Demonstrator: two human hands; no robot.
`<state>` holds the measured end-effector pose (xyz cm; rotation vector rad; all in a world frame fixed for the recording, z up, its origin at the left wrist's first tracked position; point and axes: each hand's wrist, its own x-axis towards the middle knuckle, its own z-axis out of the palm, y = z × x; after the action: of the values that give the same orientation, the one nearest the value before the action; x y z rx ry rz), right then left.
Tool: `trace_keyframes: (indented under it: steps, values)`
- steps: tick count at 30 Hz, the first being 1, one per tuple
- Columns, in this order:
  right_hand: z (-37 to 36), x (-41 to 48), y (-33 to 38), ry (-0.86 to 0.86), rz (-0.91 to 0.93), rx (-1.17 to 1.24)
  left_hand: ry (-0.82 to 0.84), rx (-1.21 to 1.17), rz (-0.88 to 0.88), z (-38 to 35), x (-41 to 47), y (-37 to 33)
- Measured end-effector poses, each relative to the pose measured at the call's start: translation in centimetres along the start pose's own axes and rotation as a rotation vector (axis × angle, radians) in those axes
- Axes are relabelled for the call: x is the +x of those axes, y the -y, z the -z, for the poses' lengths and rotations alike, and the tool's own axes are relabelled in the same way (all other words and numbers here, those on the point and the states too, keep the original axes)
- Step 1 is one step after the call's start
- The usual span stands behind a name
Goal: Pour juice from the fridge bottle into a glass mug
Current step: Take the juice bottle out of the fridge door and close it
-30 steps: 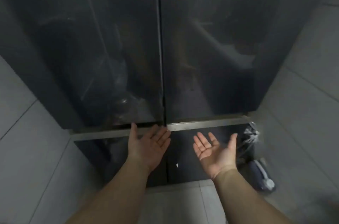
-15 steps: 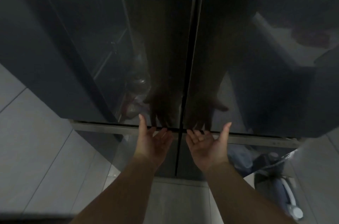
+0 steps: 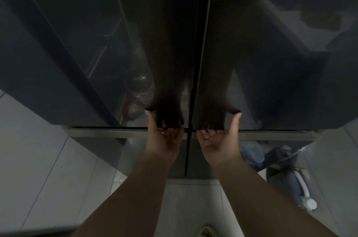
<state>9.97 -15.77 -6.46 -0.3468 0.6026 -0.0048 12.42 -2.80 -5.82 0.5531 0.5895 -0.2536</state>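
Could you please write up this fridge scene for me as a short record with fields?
Doors: dark glossy left fridge door and dark glossy right fridge door, both closed
Left hand: palm up, fingers curled at the left door's lower edge, thumb up against its face
Right hand: same pose at the right door's lower edge
Below doors: grey metal strip
Juice bottle, glass mug: not in view
Floor: pale grey floor tiles

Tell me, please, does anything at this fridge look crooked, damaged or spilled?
Nothing stands out. The two dark glossy fridge doors are shut and level; the left grip and right grip hook under their lower edges.
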Motion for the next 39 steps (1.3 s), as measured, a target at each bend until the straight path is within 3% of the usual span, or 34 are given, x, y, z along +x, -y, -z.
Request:
trace_keyframes:
  steps: [4,8,12,15,18,20,22,26,29,31,34,36,39]
  values:
    - [0.9,-1.6,-1.1,-0.086,0.072,-0.059,-0.03,0.173,0.056,-0.1,-0.7,-0.7]
    - [1.7,-6.0,-1.7,-0.134,0.133,-0.089,0.125,0.427,0.161,-0.7,-4.2,-0.2]
    - [2.4,-9.2,-2.6,-0.231,0.198,-0.17,0.306,0.63,0.007,-4.1,-8.1,-0.4]
    - [3.2,-11.7,-3.4,-0.571,0.618,-0.517,0.449,0.804,-0.036,-5.4,-11.0,0.2]
    - [0.8,-16.6,-3.5,-0.396,1.185,-0.921,0.454,0.926,-0.123,-4.8,-13.0,1.4]
    - [-0.8,-19.5,-3.3,-0.286,1.589,-1.3,0.48,0.885,-0.141,-4.7,-13.8,2.1]
    - [-1.8,-21.0,-2.3,-0.326,1.843,-1.543,0.506,0.841,-0.199,-5.2,-15.0,2.4]
    - [-0.3,-22.8,0.6,-0.762,1.959,-1.83,0.534,0.844,-0.485,-8.2,-19.4,2.2]
    - [3.1,-23.6,3.3,-0.971,1.997,-1.932,0.667,0.797,-0.756,-11.5,-22.9,1.7]
    - [4.6,-24.6,4.8,-1.014,2.051,-1.902,0.759,0.831,-0.928,-13.8,-24.9,2.0]
    - [5.8,-26.1,5.8,-1.011,2.061,-1.776,0.748,0.926,-1.331,-16.0,-25.8,3.0]
    - [5.8,-27.9,6.8,-1.035,2.073,-1.68,0.759,1.001,-1.419,-17.3,-26.5,4.2]
    - [3.9,-30.3,8.5,-0.997,2.205,-1.644,0.911,1.038,-1.516,-18.0,-26.9,5.6]
